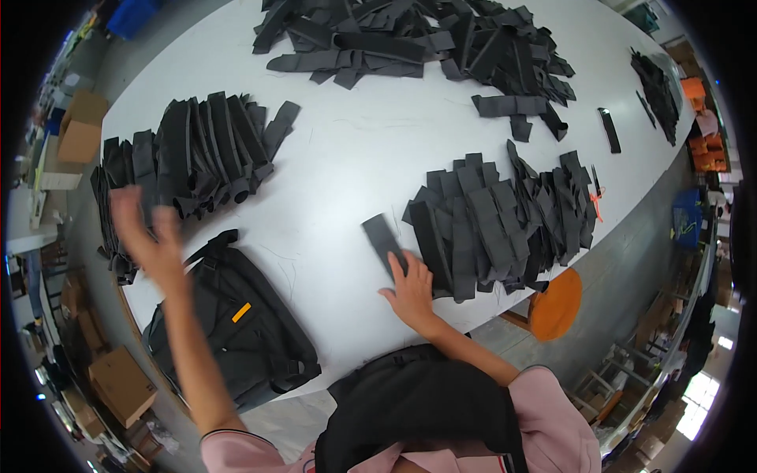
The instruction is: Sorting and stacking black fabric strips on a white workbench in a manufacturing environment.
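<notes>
My left hand (151,243), smeared by motion, is raised at the near edge of a row of dark grey fabric strips (177,146). Its fingers look spread, with nothing visible in them. On the white table my right hand (412,293) lies with fingers apart, fingertips on the lower end of a single flat dark strip (378,235). That strip is just left of a stack of overlapping dark strips (481,213). A black backpack (244,315) with a small orange-yellow tag lies below my left hand, partly behind my forearm.
A large loose heap of dark strips (410,43) covers the table's (355,150) far side. At the right are a black phone-like slab (609,130), a dark bundle (658,98) and orange-handled scissors (597,201). An orange round stool (556,303) stands by the table edge; cardboard boxes (122,384) are at left.
</notes>
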`<state>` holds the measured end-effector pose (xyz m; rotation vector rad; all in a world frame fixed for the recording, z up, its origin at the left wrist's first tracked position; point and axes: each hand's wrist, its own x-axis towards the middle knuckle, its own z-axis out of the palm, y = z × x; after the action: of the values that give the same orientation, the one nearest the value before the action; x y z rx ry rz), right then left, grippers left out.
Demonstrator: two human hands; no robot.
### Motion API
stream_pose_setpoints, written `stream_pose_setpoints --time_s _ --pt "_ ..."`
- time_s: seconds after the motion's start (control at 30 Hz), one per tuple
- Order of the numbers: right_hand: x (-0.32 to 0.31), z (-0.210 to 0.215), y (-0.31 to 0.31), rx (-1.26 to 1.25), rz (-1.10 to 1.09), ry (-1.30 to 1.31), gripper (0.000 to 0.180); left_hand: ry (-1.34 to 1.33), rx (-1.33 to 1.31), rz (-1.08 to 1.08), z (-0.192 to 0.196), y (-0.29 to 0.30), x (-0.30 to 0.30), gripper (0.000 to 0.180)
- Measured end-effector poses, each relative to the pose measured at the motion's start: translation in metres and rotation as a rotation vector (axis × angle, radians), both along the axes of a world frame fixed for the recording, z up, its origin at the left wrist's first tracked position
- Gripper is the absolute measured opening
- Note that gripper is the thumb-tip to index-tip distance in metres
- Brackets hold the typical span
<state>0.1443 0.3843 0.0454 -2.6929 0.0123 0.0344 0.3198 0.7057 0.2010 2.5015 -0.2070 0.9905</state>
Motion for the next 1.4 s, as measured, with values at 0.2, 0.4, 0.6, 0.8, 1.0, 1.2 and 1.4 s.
stream_pose_setpoints --time_s 0.2,0.4,0.6,0.8,1.0,1.2,1.4 --pt "0.003 0.07 -0.016 0.338 -0.04 0.013 0.075 0.669 -0.68 -0.164 -0.08 -0.138 -0.12 0.059" --pt "0.013 0.028 -0.054 0.178 -0.273 0.044 0.083 1.091 -1.125 -0.113 -0.101 -0.168 -0.177 0.054" --pt "0.016 0.033 -0.049 0.163 -0.309 0.34 0.092 1.342 -1.429 -0.249 -0.1 -0.193 -0.178 0.055" --pt "-0.007 0.096 -0.064 1.374 -0.228 0.507 0.081 1.5 -1.96 -0.742 -0.092 -0.213 -0.171 0.069" --pt "-0.024 0.097 -0.081 1.228 -0.235 0.298 0.059 1.526 -1.932 -0.576 -0.068 -0.228 -0.164 0.044" --pt "0.0 0.136 -0.081 0.278 0.399 -0.462 0.052 1.676 -1.982 -0.635 -0.089 -0.195 -0.173 0.042" --pt "0.014 0.123 -0.085 -0.134 0.912 -0.737 0.038 1.827 -1.894 -0.749 -0.051 -0.189 -0.183 0.07"
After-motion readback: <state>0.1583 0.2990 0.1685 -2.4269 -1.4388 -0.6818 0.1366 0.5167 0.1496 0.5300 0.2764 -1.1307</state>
